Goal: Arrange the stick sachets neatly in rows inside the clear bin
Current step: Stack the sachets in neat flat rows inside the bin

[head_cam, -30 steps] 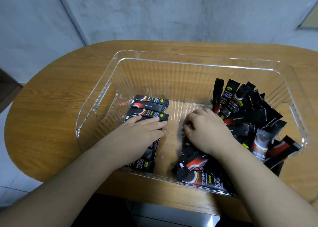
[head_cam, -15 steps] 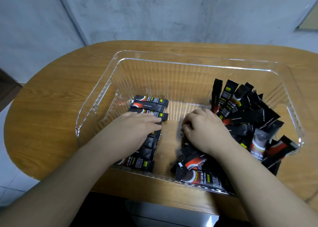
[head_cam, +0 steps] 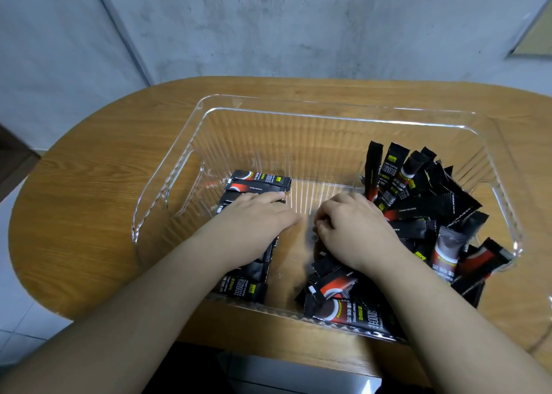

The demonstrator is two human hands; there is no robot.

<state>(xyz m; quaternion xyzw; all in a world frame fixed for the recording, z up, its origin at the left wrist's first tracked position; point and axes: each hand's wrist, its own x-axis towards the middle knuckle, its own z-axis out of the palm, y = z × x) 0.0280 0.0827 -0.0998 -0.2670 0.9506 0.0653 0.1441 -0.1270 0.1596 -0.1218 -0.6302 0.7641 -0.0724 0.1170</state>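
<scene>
As before, left hand [head_cam: 257, 220] flat on row [head_cam: 257, 184].

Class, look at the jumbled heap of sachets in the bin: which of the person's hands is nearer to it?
Right. The right hand rests on the jumbled heap, fingers curled; the left hand lies flat across the bin's bare middle, on the tidy row.

"INSTANT COFFEE" on sachets [head_cam: 394, 181]

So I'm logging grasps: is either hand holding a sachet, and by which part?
Left hand lies flat on the sachet row, gripping nothing. Right hand is curled at the loose pile; any hold is hidden.
</scene>
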